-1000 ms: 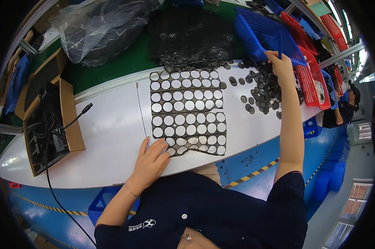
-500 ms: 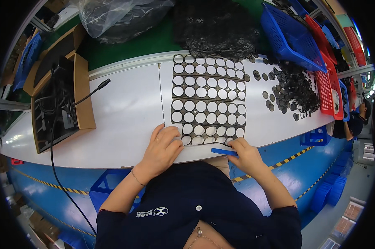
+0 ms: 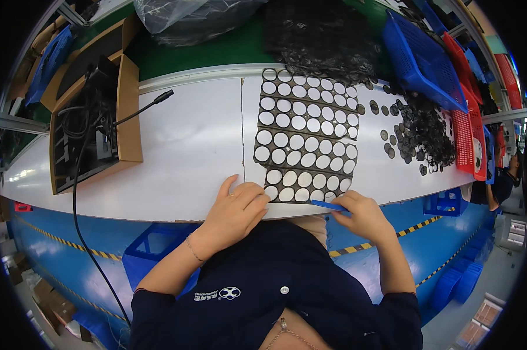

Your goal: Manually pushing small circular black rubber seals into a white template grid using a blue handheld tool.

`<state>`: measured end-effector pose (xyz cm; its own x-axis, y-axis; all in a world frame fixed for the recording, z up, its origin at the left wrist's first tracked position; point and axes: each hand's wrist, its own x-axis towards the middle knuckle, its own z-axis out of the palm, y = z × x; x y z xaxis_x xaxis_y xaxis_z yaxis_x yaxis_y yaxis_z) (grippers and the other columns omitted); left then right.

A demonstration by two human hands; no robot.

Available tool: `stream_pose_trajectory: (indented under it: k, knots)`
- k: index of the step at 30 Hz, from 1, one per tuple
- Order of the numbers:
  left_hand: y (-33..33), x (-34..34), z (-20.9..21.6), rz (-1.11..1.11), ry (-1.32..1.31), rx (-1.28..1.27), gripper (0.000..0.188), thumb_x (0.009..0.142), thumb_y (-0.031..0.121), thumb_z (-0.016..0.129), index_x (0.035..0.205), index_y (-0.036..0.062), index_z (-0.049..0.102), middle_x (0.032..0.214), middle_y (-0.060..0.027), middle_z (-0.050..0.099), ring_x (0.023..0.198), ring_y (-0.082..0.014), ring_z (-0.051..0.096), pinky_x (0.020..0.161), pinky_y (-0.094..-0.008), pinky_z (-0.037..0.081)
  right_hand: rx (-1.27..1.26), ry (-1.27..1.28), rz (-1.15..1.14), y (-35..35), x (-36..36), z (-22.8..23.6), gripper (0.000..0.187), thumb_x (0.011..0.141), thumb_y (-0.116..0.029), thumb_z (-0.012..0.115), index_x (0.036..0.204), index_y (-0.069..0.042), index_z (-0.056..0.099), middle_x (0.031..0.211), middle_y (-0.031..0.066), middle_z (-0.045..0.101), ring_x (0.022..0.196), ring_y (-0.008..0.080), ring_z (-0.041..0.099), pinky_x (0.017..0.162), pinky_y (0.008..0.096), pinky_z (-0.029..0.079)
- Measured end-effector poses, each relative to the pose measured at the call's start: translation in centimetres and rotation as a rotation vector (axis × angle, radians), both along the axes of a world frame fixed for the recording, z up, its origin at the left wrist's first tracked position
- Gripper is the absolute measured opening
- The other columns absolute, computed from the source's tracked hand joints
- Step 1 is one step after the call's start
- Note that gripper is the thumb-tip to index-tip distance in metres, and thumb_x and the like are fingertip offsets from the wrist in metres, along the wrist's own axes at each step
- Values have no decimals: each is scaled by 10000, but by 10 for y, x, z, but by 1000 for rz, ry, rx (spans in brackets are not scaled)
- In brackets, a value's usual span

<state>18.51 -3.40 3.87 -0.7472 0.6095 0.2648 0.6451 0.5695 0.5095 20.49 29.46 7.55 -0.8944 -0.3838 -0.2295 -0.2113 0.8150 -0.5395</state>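
Several black strips (image 3: pixel 304 110), dotted with rows of white-looking round holes, lie one behind another on the white table. The nearest strip (image 3: pixel 297 186) sits by the table's front edge, its left end shifted a little right of the others. My left hand (image 3: pixel 238 207) has bent fingers closed at that strip's left front corner, with one finger sticking up; the exact grip is partly hidden. At the right end of the same strip is my right hand (image 3: pixel 361 214), closed around a slim blue tool (image 3: pixel 326 205), which points left along the front edge. Its fingertips also touch the strip's corner.
Loose black discs (image 3: pixel 418 135) pile up on the right, beside blue (image 3: pixel 422 64) and red (image 3: pixel 468 137) baskets. Black sheeting (image 3: pixel 322 41) and a clear plastic bag (image 3: pixel 193 20) lie behind. A cardboard box (image 3: pixel 129 111) with cables stands left. Another person (image 3: pixel 497 186) is far right.
The view has shifted, so the table appears farther right. The nearest strip looks flatter at its front edge. The blue tool now overlaps the strip's front edge. Both hands stay at its ends.
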Motion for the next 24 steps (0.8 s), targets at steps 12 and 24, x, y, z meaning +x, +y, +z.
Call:
stream_pose_trajectory:
  k: [12, 24]
  knots:
    - [-27, 3, -16, -72, 125, -61, 383, 817, 109, 744, 1195, 157, 718, 1307, -70, 630, 1292, -255, 574, 1127, -520, 400, -927, -80, -371, -83, 3, -20, 278, 1071, -171, 525, 1131, 13, 725, 1098, 113, 659, 827, 167, 624, 718, 266, 517]
    - [-28, 4, -19, -47, 129, -81, 402, 814, 144, 739, 1213, 200, 731, 1350, -78, 618, 1319, -254, 560, 1147, -519, 380, -534, 326, -117, -112, 9, -42, 219, 819, 10, 771, 1026, -60, 756, 987, 78, 749, 975, 256, 693, 859, 352, 474]
